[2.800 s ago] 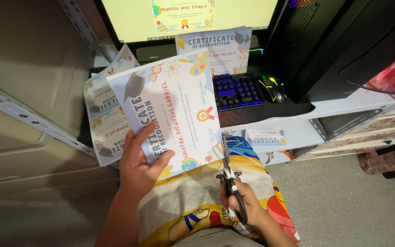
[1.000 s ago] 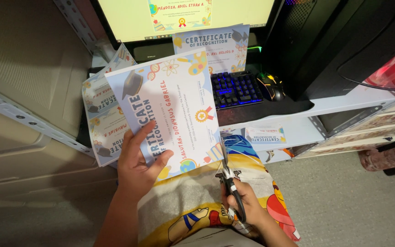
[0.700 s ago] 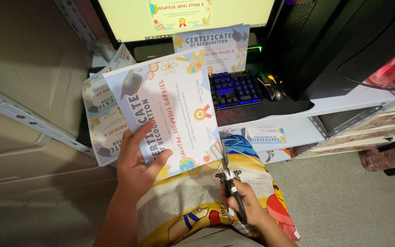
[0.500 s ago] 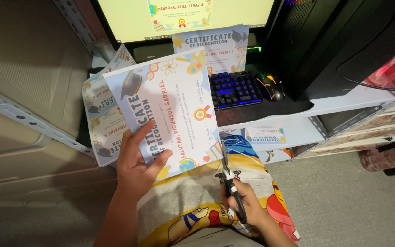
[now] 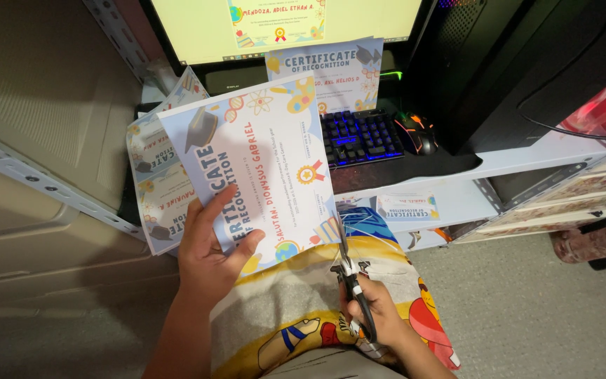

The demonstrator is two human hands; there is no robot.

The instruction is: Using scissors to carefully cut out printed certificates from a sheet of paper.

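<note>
My left hand (image 5: 210,253) grips the lower left edge of a printed certificate sheet (image 5: 261,161), holding it up, tilted, over my lap. My right hand (image 5: 373,316) is closed around the handles of a pair of scissors (image 5: 348,270), whose blades point up along the sheet's right edge near its bottom corner. Behind the held sheet lie more certificate sheets (image 5: 152,189) fanned out to the left. A colourful cartoon-print cloth (image 5: 303,309) covers my lap beneath both hands.
A lit blue keyboard (image 5: 359,137) and a mouse (image 5: 419,133) sit on a dark mat on the white desk (image 5: 499,168). A monitor (image 5: 198,31) shows another certificate. A dark computer tower (image 5: 520,63) stands to the right, a metal shelf rail (image 5: 43,189) to the left.
The held sheet has shifted slightly and the scissors have crept up along its right edge. Both hands stay in much the same place.
</note>
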